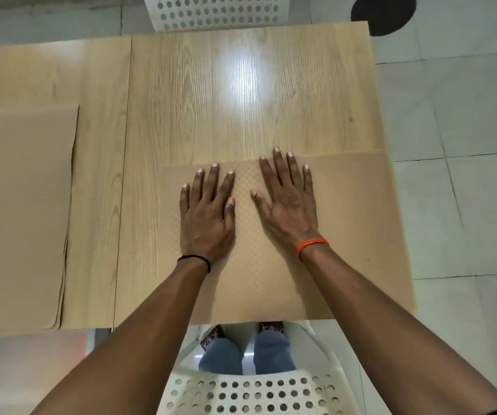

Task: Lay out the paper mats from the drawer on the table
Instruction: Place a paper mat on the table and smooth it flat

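A tan paper mat (358, 223) with a fine checker pattern lies flat on the near right part of the wooden table (241, 94). Its right edge reaches the table's right edge. My left hand (206, 215) presses flat on the mat's left half, fingers spread and straight. My right hand (289, 205) lies flat beside it on the mat's middle, fingers also spread. A stack of several more paper mats (16, 217) rests on the table at the left, apart from both hands.
A white perforated plastic chair (250, 393) stands at the near edge under me, my legs in jeans above it. Another white perforated chair (217, 10) stands at the far side. A seam (126, 163) divides the tabletop. Grey floor tiles lie to the right.
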